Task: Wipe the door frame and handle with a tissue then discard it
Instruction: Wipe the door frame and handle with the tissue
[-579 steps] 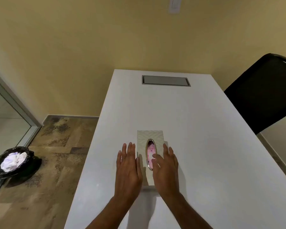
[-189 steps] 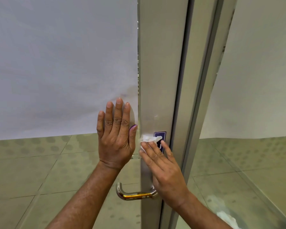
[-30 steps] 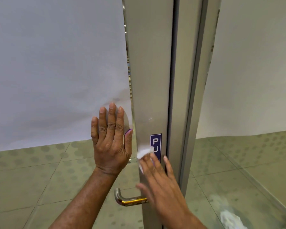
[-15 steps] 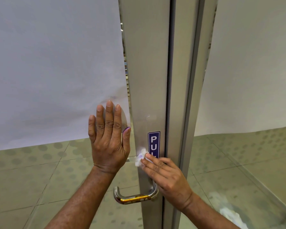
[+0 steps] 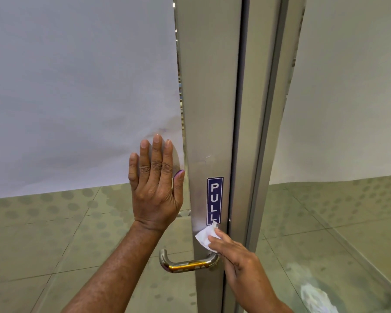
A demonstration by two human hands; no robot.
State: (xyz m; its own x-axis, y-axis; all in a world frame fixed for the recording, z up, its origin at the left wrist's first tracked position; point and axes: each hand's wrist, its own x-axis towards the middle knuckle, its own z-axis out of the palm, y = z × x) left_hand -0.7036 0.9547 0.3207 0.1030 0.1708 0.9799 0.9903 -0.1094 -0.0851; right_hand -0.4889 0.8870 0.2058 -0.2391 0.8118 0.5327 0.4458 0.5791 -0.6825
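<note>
A brushed metal door frame runs upright through the middle of the view, with a blue PULL sticker on it. My right hand presses a white tissue flat against the frame, just below the sticker and just above the curved metal handle. My left hand lies flat with spread fingers on the glass door panel left of the frame, holding nothing.
White paper covers the upper glass on both sides. A second frame post stands right of the door edge. Through the lower right glass, a dim reflection shows a bin with white tissues. Tiled floor shows below.
My right hand has slid the tissue down the frame from beside the sticker to just under it, near the handle. My left hand stays pressed on the glass.
</note>
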